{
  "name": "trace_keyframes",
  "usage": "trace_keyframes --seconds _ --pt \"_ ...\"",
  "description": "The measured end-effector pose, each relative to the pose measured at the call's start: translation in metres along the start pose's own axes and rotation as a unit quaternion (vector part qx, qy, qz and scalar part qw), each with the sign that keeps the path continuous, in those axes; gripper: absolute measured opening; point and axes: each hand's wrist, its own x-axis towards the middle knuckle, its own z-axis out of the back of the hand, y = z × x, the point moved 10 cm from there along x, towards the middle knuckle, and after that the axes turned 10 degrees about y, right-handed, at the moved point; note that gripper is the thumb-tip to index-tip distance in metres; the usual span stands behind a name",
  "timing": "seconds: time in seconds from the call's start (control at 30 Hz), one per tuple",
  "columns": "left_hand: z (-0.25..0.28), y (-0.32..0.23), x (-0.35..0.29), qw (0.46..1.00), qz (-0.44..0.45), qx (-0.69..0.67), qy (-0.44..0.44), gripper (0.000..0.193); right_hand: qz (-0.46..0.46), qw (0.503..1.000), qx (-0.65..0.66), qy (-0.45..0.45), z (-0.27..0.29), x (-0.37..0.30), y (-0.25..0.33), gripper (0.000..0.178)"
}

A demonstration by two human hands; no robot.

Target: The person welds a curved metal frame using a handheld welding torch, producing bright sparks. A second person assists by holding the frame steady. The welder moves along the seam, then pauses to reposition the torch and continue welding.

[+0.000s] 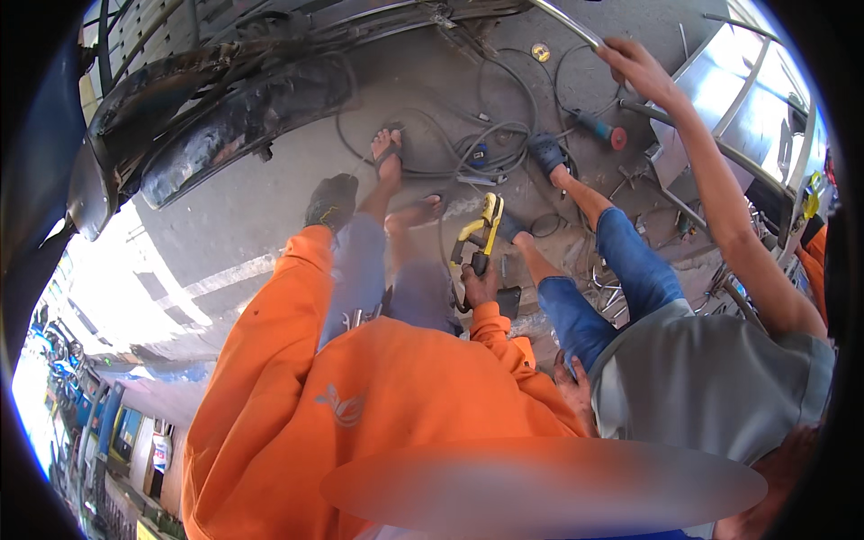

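Note:
My left hand (333, 202) is in a dark glove at the end of my orange sleeve, above the floor beside my left leg. Its fingers are too foreshortened to tell whether they are spread or curled. In front of my body, my right hand (480, 284) is bare and closed around the black grip of a yellow-and-black hand tool (491, 216) with a looped frame. The tool points away from me, and its exact kind is unclear. Just right of that hand is a dark flat object (508, 302), partly hidden by my sleeve.
A co-worker in a grey shirt (711, 387) sits close on my right, one hand on a metal tube (567, 22). Cables (517, 162) coil over the floor near a teal angle grinder (596, 126). A dark curved vehicle panel (243, 126) stands at left; a metal frame (711, 99) stands right.

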Motion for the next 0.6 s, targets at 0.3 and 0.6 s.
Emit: trace_keyframes --seconds 0.3,0.6 --pt "0.013 -0.097 0.126 0.985 -0.104 -0.125 -0.058 0.039 -0.038 0.991 0.127 -0.024 0.004 0.011 0.071 0.031" --pt "-0.044 -0.132 0.326 0.924 0.031 -0.380 0.027 0.040 -0.075 0.978 0.159 -0.110 -0.019 -0.009 0.050 0.032"
